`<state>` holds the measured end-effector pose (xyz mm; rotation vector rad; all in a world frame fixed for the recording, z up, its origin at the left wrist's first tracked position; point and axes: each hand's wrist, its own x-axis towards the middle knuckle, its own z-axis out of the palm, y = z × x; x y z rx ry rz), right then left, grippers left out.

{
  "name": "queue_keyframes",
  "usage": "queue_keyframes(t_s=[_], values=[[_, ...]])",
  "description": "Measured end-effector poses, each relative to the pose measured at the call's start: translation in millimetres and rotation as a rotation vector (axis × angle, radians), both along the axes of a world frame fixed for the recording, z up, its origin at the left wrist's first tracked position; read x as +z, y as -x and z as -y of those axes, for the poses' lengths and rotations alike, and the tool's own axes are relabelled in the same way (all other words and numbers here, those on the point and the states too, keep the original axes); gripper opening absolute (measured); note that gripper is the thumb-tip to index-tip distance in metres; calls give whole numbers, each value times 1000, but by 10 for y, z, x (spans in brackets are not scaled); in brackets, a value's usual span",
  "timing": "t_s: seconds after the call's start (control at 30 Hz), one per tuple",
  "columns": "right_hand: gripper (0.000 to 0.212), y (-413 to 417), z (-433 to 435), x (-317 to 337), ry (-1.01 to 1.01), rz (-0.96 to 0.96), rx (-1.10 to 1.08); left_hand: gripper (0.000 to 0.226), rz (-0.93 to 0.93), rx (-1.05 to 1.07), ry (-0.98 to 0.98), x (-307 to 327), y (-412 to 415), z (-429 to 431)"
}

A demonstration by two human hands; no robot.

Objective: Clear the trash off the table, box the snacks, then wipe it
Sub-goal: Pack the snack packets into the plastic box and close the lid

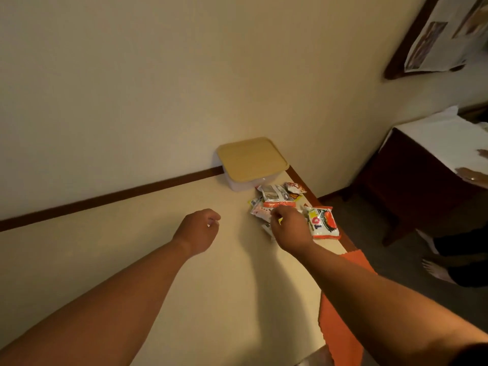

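Right hand (pixel 289 228) pinches among the snacks (pixel 277 200), hiding some; left hand (pixel 199 229) hovers loosely curled, holding nothing visible.

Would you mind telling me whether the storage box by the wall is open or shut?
Shut: the tan lid sits flat over the translucent box, covering its whole top. Whether it is latched cannot be told.

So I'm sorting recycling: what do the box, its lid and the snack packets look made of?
Box: translucent whitish plastic, probably; light passes through its wall. Lid: opaque tan, matte, likely plastic. Snack packets: glossy printed film, one with a silvery foil-like face, crinkled.
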<state>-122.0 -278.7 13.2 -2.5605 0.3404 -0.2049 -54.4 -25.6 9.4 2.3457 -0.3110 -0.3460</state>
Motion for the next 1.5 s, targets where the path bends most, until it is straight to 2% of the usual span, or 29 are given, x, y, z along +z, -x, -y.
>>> queue_keyframes(t_s=[0.2, 0.33, 0.53, 0.67, 0.8, 0.9, 1.0, 1.17, 1.5], values=[[18, -1039, 649, -68, 14, 14, 11, 27, 26, 75, -48, -46, -658, 483], [23, -1670, 1045, -47, 26, -3, -22, 39, 61, 98, -105, -93, -1098, 795], [31, -2393, 1350, -123, 21, -30, -82, 52, 105, 209, -80, -169, -1573, 1124], [36, -2575, 1305, -210, 70, -190, -21, 61, 59, 200, -120, -259, -1733, 1230], [30, -2587, 1161, -285, 118, -213, -14, 55, -5, 169, -186, -341, -1741, 1145], [27, -2495, 891, -279, 130, -229, 23, 52, -14, 223, -227, -330, -1665, 929], [32, -2336, 475, -285, 36, -215, 48, 48, -21, 302, -283, -277, -1509, 570], [38, -1876, -318, -324, -40, -214, 115, 47, -53, 437, -357, -189, -996, -173], [43, -677, -1573, -371, -134, -267, 110, 34, -116, 405, -469, -90, 225, -1435]])
